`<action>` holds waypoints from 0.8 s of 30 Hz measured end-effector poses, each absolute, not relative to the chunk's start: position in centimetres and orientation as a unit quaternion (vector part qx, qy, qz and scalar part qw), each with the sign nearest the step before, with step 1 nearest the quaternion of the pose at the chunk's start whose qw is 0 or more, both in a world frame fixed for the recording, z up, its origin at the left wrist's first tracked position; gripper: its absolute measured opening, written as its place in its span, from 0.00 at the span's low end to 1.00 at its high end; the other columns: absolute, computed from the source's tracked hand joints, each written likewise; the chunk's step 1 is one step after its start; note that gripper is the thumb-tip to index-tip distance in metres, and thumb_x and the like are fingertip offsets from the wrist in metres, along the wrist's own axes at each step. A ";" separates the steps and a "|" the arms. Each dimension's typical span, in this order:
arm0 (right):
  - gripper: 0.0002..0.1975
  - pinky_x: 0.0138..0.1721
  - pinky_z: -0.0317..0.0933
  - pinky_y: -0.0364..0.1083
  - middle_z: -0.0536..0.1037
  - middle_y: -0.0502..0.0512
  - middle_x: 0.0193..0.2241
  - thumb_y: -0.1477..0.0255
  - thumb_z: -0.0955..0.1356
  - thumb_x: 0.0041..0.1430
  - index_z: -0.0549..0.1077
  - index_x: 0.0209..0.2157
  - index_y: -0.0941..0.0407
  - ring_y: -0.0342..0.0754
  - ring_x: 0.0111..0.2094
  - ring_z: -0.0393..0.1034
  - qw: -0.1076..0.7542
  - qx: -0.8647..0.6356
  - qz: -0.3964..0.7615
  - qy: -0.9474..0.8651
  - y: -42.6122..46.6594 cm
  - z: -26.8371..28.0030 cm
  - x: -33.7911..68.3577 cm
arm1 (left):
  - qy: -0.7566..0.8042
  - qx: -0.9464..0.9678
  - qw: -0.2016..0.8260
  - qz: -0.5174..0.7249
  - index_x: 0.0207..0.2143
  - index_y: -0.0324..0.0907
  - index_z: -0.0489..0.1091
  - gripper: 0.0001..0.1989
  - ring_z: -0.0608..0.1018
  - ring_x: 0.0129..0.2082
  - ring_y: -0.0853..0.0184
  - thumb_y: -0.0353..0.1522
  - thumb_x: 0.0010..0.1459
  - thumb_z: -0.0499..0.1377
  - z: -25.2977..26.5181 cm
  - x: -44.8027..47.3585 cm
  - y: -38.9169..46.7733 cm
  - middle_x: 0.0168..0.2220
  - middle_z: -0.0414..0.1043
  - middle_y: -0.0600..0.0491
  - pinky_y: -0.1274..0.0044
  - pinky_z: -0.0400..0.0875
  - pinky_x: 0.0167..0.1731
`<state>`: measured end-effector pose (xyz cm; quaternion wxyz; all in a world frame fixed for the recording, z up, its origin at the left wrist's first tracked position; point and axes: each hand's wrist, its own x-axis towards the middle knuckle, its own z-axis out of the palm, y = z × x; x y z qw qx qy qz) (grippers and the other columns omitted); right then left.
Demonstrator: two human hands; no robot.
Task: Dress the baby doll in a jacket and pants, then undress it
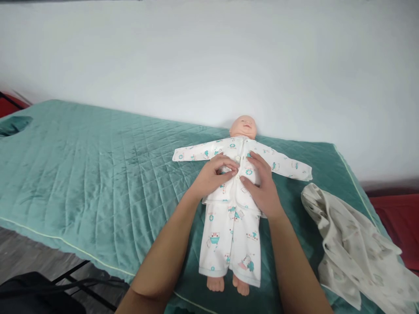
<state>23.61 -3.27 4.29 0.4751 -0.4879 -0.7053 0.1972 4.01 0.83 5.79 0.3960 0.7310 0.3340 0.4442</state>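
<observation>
Doll (247, 128): lies face up on the quilted cover (131, 183), head toward the wall (209, 56), bare feet (215, 284) toward the near edge.
Jacket (233, 192): apparently on, around the torso, front edges meeting or nearly so.
Buttons (238, 159): along the front, near both hands; fastened or loose, not possible to make out, so closure looks like the unsettled part.
Sleeves (193, 151): spread to both sides, no doll hands showing past the cuffs.
Trousers (231, 244): on, reaching the ankles; apparently finished.
Left hand (216, 172): at the jacket front, fingers curled, thumb near fingertips; pinching cloth or not, too unclear to say.
Right hand (262, 187): laid on the jacket, thumb well apart from fingers, nothing visibly gripped.
Loose cloth (353, 244): crumpled on the cover, right of the doll.
Red object (399, 222): cut off at the right edge; container or not, and any contents, impossible to tell.
</observation>
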 end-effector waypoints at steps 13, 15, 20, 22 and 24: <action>0.25 0.68 0.49 0.65 0.62 0.56 0.66 0.65 0.69 0.63 0.65 0.60 0.47 0.55 0.69 0.52 0.465 -0.493 0.160 -0.718 -3.3 4.3 23.3 | 0.299 0.789 0.386 0.373 0.39 0.44 0.77 0.07 0.77 0.52 0.63 0.37 0.59 0.65 6.4 2.8 1.3 0.45 0.78 0.50 0.60 0.46 0.70; 0.25 0.69 0.49 0.65 0.62 0.56 0.66 0.65 0.69 0.63 0.64 0.60 0.47 0.55 0.69 0.52 0.462 -0.494 0.153 -0.720 -3.4 4.3 23.2 | 0.302 0.793 0.383 0.365 0.40 0.44 0.77 0.08 0.77 0.52 0.62 0.37 0.59 0.65 6.4 2.7 1.4 0.46 0.78 0.49 0.59 0.47 0.70; 0.25 0.69 0.48 0.64 0.62 0.55 0.67 0.65 0.70 0.63 0.65 0.60 0.47 0.55 0.69 0.51 0.462 -0.491 0.160 -0.722 -3.4 4.4 23.4 | 0.302 0.780 0.407 0.366 0.40 0.44 0.77 0.08 0.77 0.52 0.62 0.37 0.59 0.65 6.4 2.6 1.4 0.46 0.79 0.49 0.59 0.50 0.69; 0.26 0.69 0.47 0.64 0.61 0.55 0.67 0.66 0.70 0.62 0.65 0.60 0.47 0.55 0.69 0.51 0.460 -0.487 0.169 -0.723 -3.4 4.4 23.5 | 0.304 0.775 0.413 0.369 0.40 0.44 0.77 0.08 0.78 0.51 0.63 0.37 0.59 0.65 6.3 2.6 1.4 0.45 0.79 0.50 0.59 0.48 0.69; 0.27 0.69 0.47 0.64 0.61 0.54 0.67 0.67 0.71 0.61 0.65 0.60 0.46 0.55 0.70 0.50 0.454 -0.489 0.178 -0.723 -3.4 4.4 23.6 | 0.309 0.765 0.425 0.372 0.41 0.44 0.77 0.09 0.79 0.48 0.64 0.36 0.58 0.66 6.2 2.6 1.4 0.43 0.80 0.51 0.59 0.47 0.70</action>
